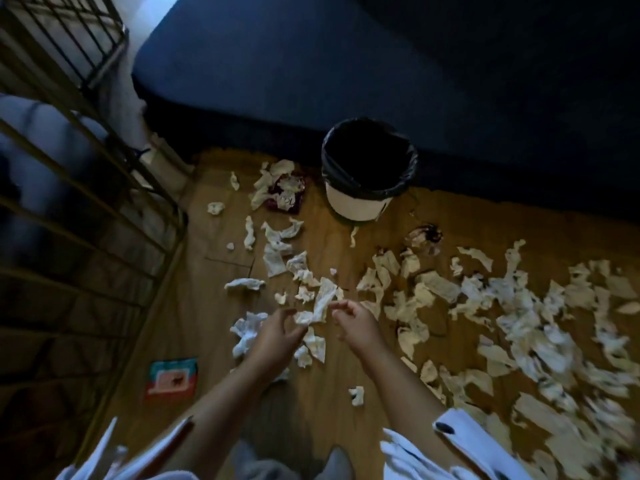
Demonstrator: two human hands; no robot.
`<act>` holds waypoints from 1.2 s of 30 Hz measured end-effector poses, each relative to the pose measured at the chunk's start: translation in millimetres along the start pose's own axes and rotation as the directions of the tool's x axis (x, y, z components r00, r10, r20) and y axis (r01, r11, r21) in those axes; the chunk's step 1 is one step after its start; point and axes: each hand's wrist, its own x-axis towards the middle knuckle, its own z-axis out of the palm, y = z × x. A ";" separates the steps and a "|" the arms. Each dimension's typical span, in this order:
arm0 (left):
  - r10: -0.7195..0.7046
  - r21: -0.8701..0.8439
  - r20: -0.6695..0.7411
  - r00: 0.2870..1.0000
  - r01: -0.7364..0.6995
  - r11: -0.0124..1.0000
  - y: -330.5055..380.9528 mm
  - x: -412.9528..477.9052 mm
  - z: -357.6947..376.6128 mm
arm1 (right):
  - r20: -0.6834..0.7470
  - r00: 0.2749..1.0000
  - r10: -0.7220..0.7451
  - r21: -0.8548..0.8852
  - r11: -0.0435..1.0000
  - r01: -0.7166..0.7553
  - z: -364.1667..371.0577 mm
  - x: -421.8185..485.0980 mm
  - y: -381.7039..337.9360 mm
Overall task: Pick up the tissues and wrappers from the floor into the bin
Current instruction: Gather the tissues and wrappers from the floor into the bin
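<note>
A dark blue bed (311, 64) fills the upper view. Below it, the wooden floor (207, 323) is littered with tissues (516, 301), thickest at your right. The bin (360, 206), lined in black, stands upright against the bed. Your left hand (277, 336) and right hand (355, 323) each pinch an end of one white tissue strip (323, 301), well short of the bin. A dark red wrapper (287, 199) lies just left of the bin.

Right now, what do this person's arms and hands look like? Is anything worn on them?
Both the left hand and right hand are bare, with no gloves. The forearms are uncovered too. The left sleeve and right sleeve are white, loose and pushed up, cuffs hanging open; the right cuff carries a dark button.
</note>
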 end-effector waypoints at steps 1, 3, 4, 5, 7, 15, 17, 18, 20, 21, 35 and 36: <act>-0.008 -0.009 0.009 1.000 0.008 1.000 -13.9 -5.4 1.1 | -0.002 1.000 0.002 -0.005 1.000 -0.002 5.8 -4.1 11.2; -0.028 -0.004 0.029 0.999 0.028 1.000 -41.7 -12.1 4.6 | -0.008 1.000 0.015 -0.034 0.999 -0.015 18.5 -7.7 34.1; -0.036 0.004 0.031 0.999 0.036 0.999 -56.0 -13.4 5.9 | -0.007 1.000 0.018 -0.044 0.999 -0.018 26.4 -7.4 44.9; -0.045 0.012 0.031 0.998 0.045 0.999 -69.9 -13.8 5.9 | -0.004 1.000 0.017 -0.052 0.999 -0.018 35.0 -5.3 56.3; -0.027 0.021 0.036 0.999 0.026 0.999 -99.4 -6.5 3.4 | -0.006 1.000 -0.005 -0.077 0.997 0.005 55.4 6.2 78.6; 0.017 0.002 -0.172 0.985 -0.017 1.000 -257.3 82.6 -12.2 | 0.058 0.990 -0.126 -0.267 0.954 0.137 166.2 125.0 184.3; 0.023 0.039 -0.258 0.966 -0.013 0.999 -306.6 123.7 -10.5 | 0.100 0.979 -0.179 -0.325 0.924 0.202 192.8 164.6 210.7; 0.034 0.065 -0.300 0.953 -0.015 0.998 -330.6 148.4 -9.1 | 0.127 0.968 -0.216 -0.365 0.897 0.248 204.3 185.4 223.5; 0.048 0.089 -0.396 0.917 -0.014 0.996 -370.6 198.4 -7.3 | 0.200 0.933 -0.299 -0.429 0.829 0.358 223.4 226.8 246.7; 0.065 0.087 -0.445 0.893 -0.029 0.996 -384.3 221.6 -7.2 | 0.229 0.910 -0.346 -0.446 0.793 0.414 229.8 245.7 256.6; -0.142 0.445 -0.288 0.947 0.264 0.856 -469.9 254.5 -65.8 | 0.509 0.804 -0.307 -0.788 0.209 0.578 288.6 311.9 296.4; -0.076 0.537 -0.292 0.953 0.229 0.812 -476.4 253.5 -67.9 | 0.541 0.792 -0.282 -0.789 0.155 0.594 295.5 319.1 301.7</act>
